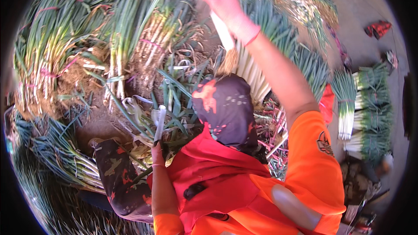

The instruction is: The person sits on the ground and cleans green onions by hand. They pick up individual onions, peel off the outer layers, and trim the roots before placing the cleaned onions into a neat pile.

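Note:
My right hand [228, 9], in a pink glove, grips a long green onion [222, 31] by its white stalk. Its brown root tuft hangs over my patterned trouser knee. Low at centre-left, my left hand [157, 155] is closed around the base of a pale, glossy strip [160, 122], whose kind is unclear. Loose green leaves [174, 98] and peeled skins lie just beyond it. Beside the right forearm stretches a row of cleaned green onions [251, 71], white ends towards me.
Untrimmed, tied onion bundles [49, 58] with earthy roots lie at left, more [75, 160] at lower left. Pink ties [277, 120] are heaped right of my knee. Cleaned bundles [346, 104] lie on the floor at far right, near a red-and-black cloth [378, 29].

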The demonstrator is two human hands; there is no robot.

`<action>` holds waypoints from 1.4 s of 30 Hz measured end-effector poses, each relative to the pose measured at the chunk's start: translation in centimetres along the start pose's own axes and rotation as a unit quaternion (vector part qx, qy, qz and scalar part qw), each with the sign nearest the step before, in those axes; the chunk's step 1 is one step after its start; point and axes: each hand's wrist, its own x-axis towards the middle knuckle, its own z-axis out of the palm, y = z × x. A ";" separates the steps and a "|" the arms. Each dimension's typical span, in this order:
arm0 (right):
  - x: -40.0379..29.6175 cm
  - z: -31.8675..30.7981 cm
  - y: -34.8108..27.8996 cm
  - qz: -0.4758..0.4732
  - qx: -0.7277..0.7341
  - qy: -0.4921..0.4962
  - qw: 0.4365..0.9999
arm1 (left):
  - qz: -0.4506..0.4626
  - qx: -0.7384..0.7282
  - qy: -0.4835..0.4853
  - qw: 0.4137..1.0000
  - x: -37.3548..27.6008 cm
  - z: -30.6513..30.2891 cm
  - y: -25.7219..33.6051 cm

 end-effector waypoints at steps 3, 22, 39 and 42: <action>5.3 -6.0 2.8 -0.282 -0.140 0.301 0.900 | 0.093 0.213 0.044 0.972 1.4 0.3 -0.6; -21.8 -11.2 35.6 0.407 -0.423 -0.033 0.809 | 0.122 0.347 0.014 0.930 0.5 -0.1 -2.5; -23.6 -12.8 37.8 0.371 -0.410 -0.041 0.832 | 0.118 0.298 0.010 0.947 -0.7 2.5 -1.3; -23.3 -11.7 38.7 0.357 -0.389 -0.026 0.849 | 0.103 0.261 0.003 0.960 -1.0 2.2 -1.4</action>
